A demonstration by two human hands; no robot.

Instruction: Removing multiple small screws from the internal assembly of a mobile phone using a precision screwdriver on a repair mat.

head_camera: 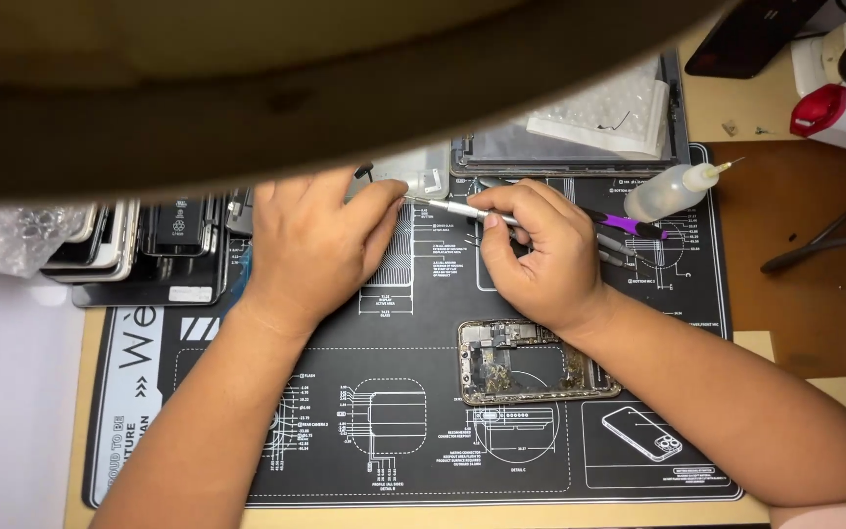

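- Head view, looking down at a black work mat (423, 460) printed with white diagrams, lying on a wooden table (805, 245).
- The left hand (310, 245) sits at about 10 o'clock from the mat's middle, palm down, fingers curled together over a small pale part (421, 179); whether it pinches the part cannot be told.
- The right hand (540, 260) is just beside it at 3 o'clock, fingers clenched around a thin metal tool (462, 210) with a purple handle, tip pointing toward the left fingertips.
- An opened phone shell (531, 362), insides dirty, lies on the mat at 6 o'clock from the right hand, below the wrist.
- A small clear squeeze bottle (668, 191) lies at 2 o'clock from the right hand.
- A grey tray (678, 118) holding clear plastic packets sits at 12 o'clock.
- A row of stacked phones (149, 255) stands at 9 o'clock from the left hand.
- A blurred tan shape covers the top of the view.
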